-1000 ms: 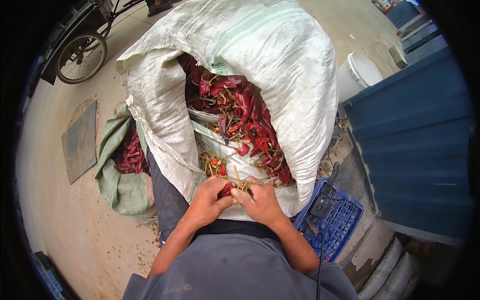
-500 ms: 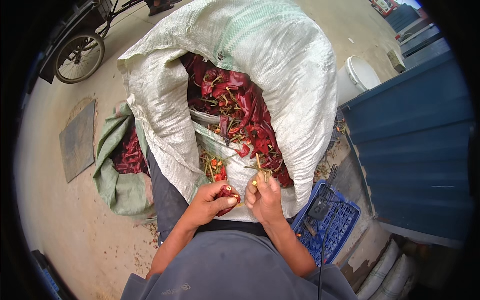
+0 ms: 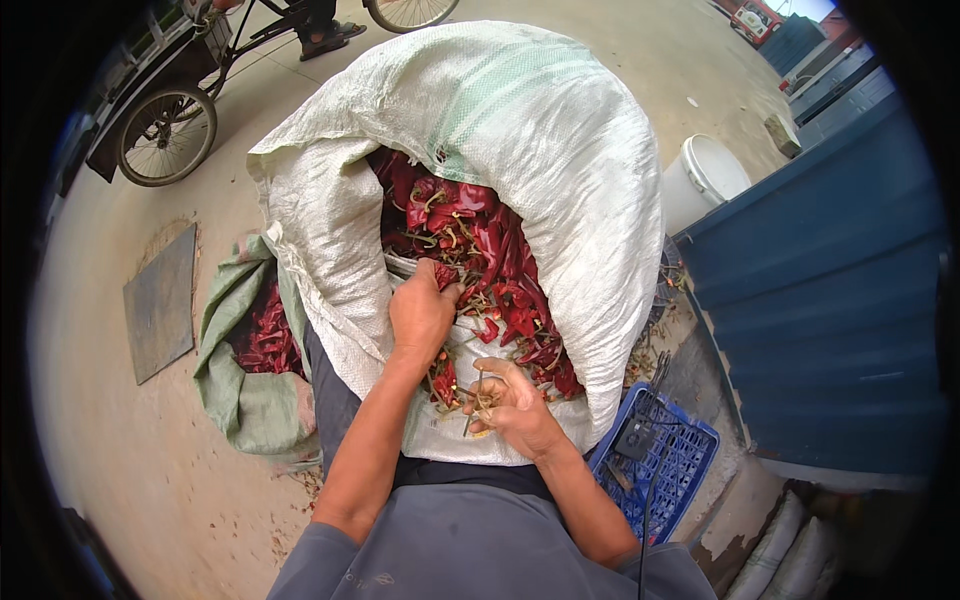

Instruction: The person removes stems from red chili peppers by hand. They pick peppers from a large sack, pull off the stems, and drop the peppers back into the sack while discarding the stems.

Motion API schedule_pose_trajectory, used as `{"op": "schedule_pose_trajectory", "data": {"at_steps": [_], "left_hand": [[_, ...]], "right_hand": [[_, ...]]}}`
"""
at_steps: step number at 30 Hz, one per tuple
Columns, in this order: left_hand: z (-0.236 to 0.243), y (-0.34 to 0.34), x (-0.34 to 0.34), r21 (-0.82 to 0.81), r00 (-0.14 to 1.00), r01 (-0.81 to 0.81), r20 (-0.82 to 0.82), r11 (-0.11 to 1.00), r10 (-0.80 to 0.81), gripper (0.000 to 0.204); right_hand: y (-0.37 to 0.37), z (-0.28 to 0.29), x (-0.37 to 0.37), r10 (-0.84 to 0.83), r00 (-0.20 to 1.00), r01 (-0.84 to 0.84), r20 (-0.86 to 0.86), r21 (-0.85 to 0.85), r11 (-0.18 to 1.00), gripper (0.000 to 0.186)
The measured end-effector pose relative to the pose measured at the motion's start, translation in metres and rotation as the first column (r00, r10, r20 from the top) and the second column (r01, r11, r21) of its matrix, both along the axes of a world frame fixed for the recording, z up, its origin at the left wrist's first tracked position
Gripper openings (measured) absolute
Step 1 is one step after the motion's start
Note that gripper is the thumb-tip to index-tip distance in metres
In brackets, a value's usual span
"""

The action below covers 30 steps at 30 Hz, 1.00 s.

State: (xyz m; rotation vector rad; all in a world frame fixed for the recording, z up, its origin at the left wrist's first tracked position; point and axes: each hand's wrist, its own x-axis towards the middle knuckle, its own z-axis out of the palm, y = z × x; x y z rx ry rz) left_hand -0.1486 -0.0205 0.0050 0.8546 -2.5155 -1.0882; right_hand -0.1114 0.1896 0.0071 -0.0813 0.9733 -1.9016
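A large white woven sack (image 3: 590,170) with green stripes lies open on my lap, holding red dried chilies (image 3: 480,225) and loose stems (image 3: 450,395). My left hand (image 3: 425,310) reaches into the sack's opening, its fingers closed on a red chili (image 3: 446,276) near the pile. My right hand (image 3: 510,405), lower and to the right over the sack's front, has its fingers curled loosely round a few thin dry stems (image 3: 482,398).
A green sack (image 3: 240,410) of chilies stands left, near a metal plate (image 3: 160,300) and a tricycle (image 3: 165,135) with a person's foot (image 3: 325,40) beside it. At right are a white bucket (image 3: 705,175), blue panel (image 3: 810,330) and blue crate (image 3: 680,470) with a cable and dark device.
My left hand has moved forward into the sack with the chili. My right hand pulled stems apart from it and now sits lower with them. The whole view has shifted slightly.
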Motion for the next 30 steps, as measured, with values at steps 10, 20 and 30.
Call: {"op": "schedule_pose_trajectory", "data": {"at_steps": [10,20,30], "left_hand": [[0.012,0.004,0.057,0.507,0.945,0.245,-0.316,0.826,-0.086,0.031],[0.017,0.022,0.114,0.409,0.841,0.539,-0.310,0.736,-0.444,0.034],[0.025,0.038,0.114,0.466,0.883,0.467,-0.209,0.751,-0.420,0.018]], "right_hand": [[0.005,-0.008,-0.003,-0.012,0.984,0.047,0.180,-0.188,0.981,0.042],[-0.017,0.022,-0.005,0.182,0.331,0.430,-0.926,0.319,0.845,0.023],[-0.011,0.017,0.002,-0.108,0.577,0.473,-0.809,0.224,0.852,0.019]]}}
